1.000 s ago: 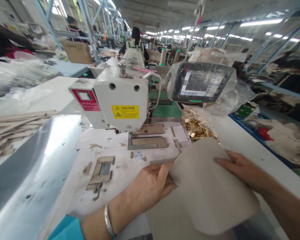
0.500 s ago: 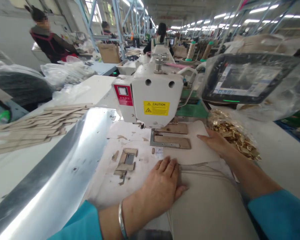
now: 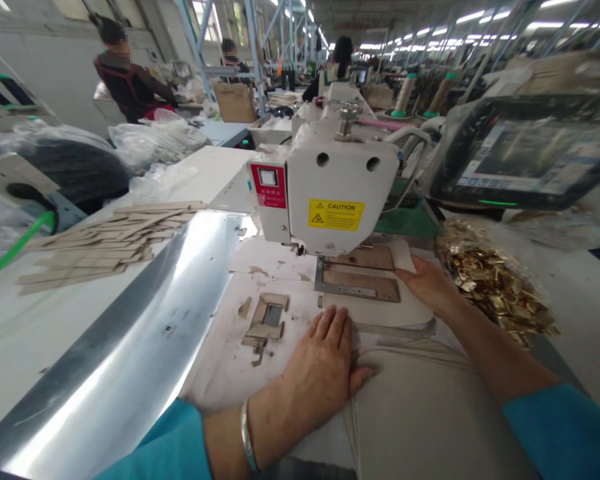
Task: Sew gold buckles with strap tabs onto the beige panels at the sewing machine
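Observation:
My left hand (image 3: pixel 323 360) lies flat, fingers stretched and thumb apart, by the left edge of a stack of beige panels (image 3: pixel 420 407). A single beige panel (image 3: pixel 395 312) lies under the flat metal clamp (image 3: pixel 357 289) of a white sewing machine (image 3: pixel 340 187). My right hand (image 3: pixel 430 283) grips that panel's right edge, thumb on top; its other fingers are partly hidden. Two brown strips show within the clamp. Left of it, a small frame of tan pieces (image 3: pixel 265 320) is fixed on the white work plate (image 3: pixel 215 340).
Gold metal fittings (image 3: pixel 500 280) fill a plastic bag at the right, below a wrapped control screen (image 3: pixel 525 157). Tan strips (image 3: pixel 115 240) are piled at the left beside a shiny metal plate (image 3: pixel 130 320). Other people sit farther back.
The view has swung slightly left. The gap between the clamped panel and the stack looks wider. My left hand has shifted a little left, and a small white label no longer shows.

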